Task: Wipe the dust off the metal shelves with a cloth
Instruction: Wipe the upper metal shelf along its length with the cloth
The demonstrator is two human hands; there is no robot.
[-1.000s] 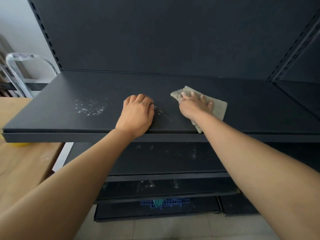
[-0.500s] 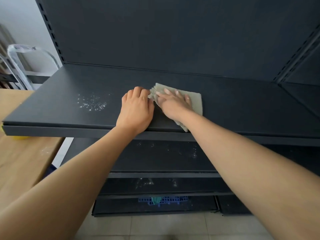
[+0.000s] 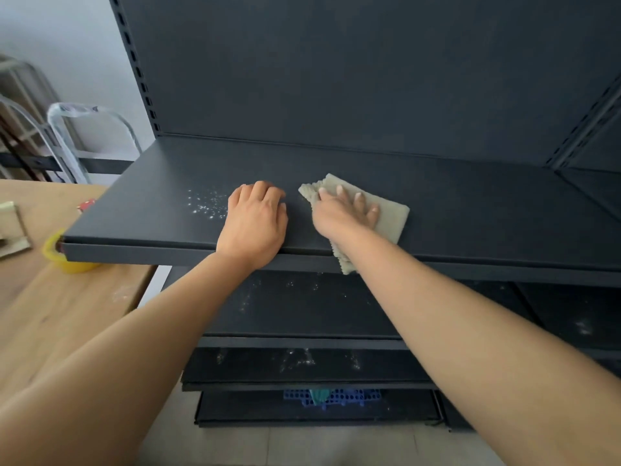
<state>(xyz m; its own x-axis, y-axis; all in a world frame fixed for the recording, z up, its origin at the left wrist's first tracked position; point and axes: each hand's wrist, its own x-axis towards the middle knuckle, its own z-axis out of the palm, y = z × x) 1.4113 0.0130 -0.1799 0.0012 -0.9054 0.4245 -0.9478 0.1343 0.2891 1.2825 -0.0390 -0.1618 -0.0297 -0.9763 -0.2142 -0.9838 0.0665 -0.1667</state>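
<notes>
A dark metal shelf [image 3: 470,210] runs across the view at chest height. My right hand [image 3: 346,213] presses a beige cloth [image 3: 393,213] flat on it with straight fingers; one cloth corner hangs over the front edge. My left hand [image 3: 255,223] rests on the shelf near the front edge, fingers curled under, holding nothing. A patch of white dust [image 3: 206,205] lies just left of my left hand. The shelf between my hands looks clean.
Lower shelves [image 3: 302,307] below carry white dust specks. A wooden table [image 3: 50,314] stands at the left with a yellow tape roll [image 3: 64,257] beside the shelf end. A clear plastic chair [image 3: 84,136] stands behind it. A blue crate [image 3: 332,396] sits at the bottom.
My right hand slid the cloth left up against my left hand, then back right a little. The specks between the hands are gone. My left hand stayed put.
</notes>
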